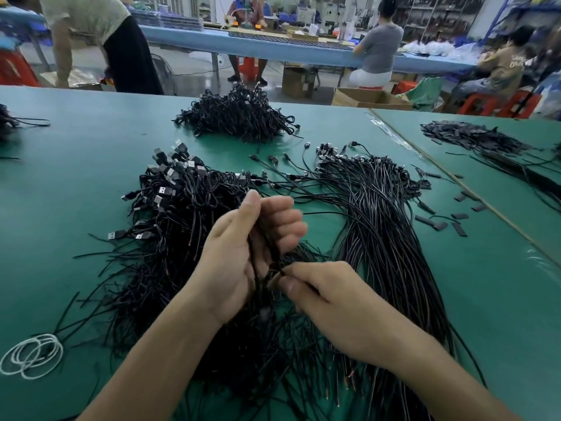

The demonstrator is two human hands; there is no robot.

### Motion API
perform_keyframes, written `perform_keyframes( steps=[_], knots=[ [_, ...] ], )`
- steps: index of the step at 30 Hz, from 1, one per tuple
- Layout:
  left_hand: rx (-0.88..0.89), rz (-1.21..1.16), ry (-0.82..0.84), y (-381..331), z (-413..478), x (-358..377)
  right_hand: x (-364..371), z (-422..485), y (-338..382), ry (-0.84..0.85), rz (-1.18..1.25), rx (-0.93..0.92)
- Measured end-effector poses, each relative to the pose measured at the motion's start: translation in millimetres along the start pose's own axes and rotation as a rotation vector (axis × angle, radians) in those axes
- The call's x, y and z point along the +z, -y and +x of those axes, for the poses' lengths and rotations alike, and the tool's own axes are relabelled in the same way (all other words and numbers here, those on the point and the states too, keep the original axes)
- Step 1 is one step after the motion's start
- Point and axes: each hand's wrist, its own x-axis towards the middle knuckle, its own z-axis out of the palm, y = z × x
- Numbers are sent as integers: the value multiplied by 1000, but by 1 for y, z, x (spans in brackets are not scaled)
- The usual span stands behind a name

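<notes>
- Leaned both bare forearms in over stripped cable ends [346,381] strewn at the near edge of the green tabletop [76,165].
- Had a coil of white cord [33,352] lying far left, well apart from the work.
- Had a tangled heap of black USB cables [182,202] to the left of the hands, plugs pointing away.
- Curled the left hand [243,256] round a bunch of cables [266,246], thumb upright and fingers folded over, raised above the heap with the strands hanging down past the palm.
- Pinched what looked like one strand [280,270] between thumb and forefinger of the right hand [328,296], just below the left palm and touching the bunch; could not tell how the other fingers lay underneath.
- Probably best done by gripping the bunch firmly yet slack enough for one strand to slip, checking that only one was pinched, and drawing it along its length rather than sideways, so as not to drag its neighbours out or snag a plug.
- Had a straighter bundle [379,223] fanned out on the right, likely the place for separated cables.
- Had short black sleeve pieces [437,224] scattered further right, untouched.
</notes>
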Motion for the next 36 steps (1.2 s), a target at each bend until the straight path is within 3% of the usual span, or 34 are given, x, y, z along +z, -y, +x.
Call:
perform_keyframes(
  steps=[4, 7, 12, 16, 21, 29, 34, 36],
  knots=[
    [235, 617, -95, 18, 4, -4, -12, 0, 4, -54, -150, -59],
    [103, 853, 35, 21, -1, -1, -28, 3, 4, -225, -166, -107],
    [-247, 766, 203, 12, -9, 5, -43, 5, 2, -339, -55, -141],
    [-255, 505, 391, 1, -10, 3, -41, 6, 1, -289, 195, -167],
    [-310, 312, 448, -2, -15, 0, -36, 6, 0, -192, 371, -139],
    [-253, 448, 275, 4, -12, 5, -39, 2, -3, -179, 274, -179],
    [-96, 570, 44, 13, -9, 7, -36, 5, 3, -268, 49, -258],
    [-106, 493, -19, 13, -8, 7, -32, 7, 6, -334, 12, -264]
  ],
)
